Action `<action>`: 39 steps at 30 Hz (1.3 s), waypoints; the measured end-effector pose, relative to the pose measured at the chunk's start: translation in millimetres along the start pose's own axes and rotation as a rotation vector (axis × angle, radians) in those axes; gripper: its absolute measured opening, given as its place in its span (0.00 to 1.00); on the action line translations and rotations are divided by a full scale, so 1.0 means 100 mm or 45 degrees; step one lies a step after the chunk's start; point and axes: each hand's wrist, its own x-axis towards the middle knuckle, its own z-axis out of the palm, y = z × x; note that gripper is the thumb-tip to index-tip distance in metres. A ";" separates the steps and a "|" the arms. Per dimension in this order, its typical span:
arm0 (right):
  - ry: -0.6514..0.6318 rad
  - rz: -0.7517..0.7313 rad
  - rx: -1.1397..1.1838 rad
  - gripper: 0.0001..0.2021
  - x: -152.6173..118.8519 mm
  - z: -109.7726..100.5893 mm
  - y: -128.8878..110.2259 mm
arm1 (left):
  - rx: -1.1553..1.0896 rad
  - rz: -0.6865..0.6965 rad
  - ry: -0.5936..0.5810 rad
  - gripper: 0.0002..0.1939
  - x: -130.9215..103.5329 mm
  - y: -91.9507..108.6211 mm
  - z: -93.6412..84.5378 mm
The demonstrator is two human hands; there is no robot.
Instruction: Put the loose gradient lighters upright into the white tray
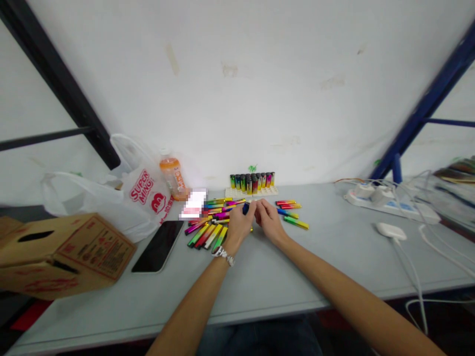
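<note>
My left hand (240, 222) is closed on a small dark blue piece (245, 208), perhaps the end of a lighter. My right hand (267, 220) meets it at the fingertips, its fingers curled in a pinch; what lies between them is hidden. Around my left hand, several shiny two-coloured lighters (204, 236) lie in a loose spread. A few more lighters (296, 223) lie to the right of my right hand. Just beyond both hands, several lighters (255, 183) stand upright in rows in a pale holder (272, 191).
At left are a cardboard box (89, 252), a white plastic bag (129, 198), an orange-capped bottle (172, 179) and a dark phone (159, 247). A lit, blurred screen (195, 203) lies behind. On the right are a power strip (393, 205), a white charger (391, 231) and cables.
</note>
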 end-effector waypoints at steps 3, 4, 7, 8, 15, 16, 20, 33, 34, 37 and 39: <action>-0.014 0.007 -0.008 0.21 0.00 0.00 -0.01 | 0.026 -0.034 0.017 0.21 0.02 -0.01 0.01; -0.017 0.010 -0.006 0.20 0.00 0.00 -0.01 | 0.026 -0.040 0.019 0.19 0.03 -0.01 0.01; -0.027 0.016 -0.005 0.20 0.01 0.00 0.00 | 0.009 -0.043 0.028 0.16 0.03 0.00 0.01; -0.030 0.015 -0.006 0.20 0.01 0.00 0.00 | 0.005 -0.048 0.033 0.17 0.02 0.00 0.00; 0.026 -0.029 -0.003 0.18 -0.02 0.01 -0.13 | -0.100 0.039 -0.044 0.26 -0.03 0.00 -0.02; 0.050 -0.045 -0.025 0.18 -0.02 0.01 -0.15 | -0.141 0.039 -0.065 0.27 -0.04 -0.01 -0.01; 0.141 -0.073 -0.077 0.16 0.02 -0.01 -0.19 | -0.201 0.052 -0.150 0.27 -0.07 -0.03 0.03; 0.041 0.005 -0.070 0.16 0.46 -0.64 -0.23 | 0.105 0.188 -0.152 0.25 -0.06 -0.07 0.16; 0.055 -0.044 -0.171 0.15 0.55 -0.71 -0.24 | 0.137 0.214 -0.116 0.25 -0.04 -0.10 0.16; 0.048 -0.160 -0.529 0.09 0.86 -0.87 -0.24 | 0.208 0.288 -0.072 0.21 0.00 -0.16 0.15; 0.004 -0.214 -0.711 0.06 1.05 -0.93 -0.21 | 0.242 0.309 -0.070 0.17 0.01 -0.18 0.14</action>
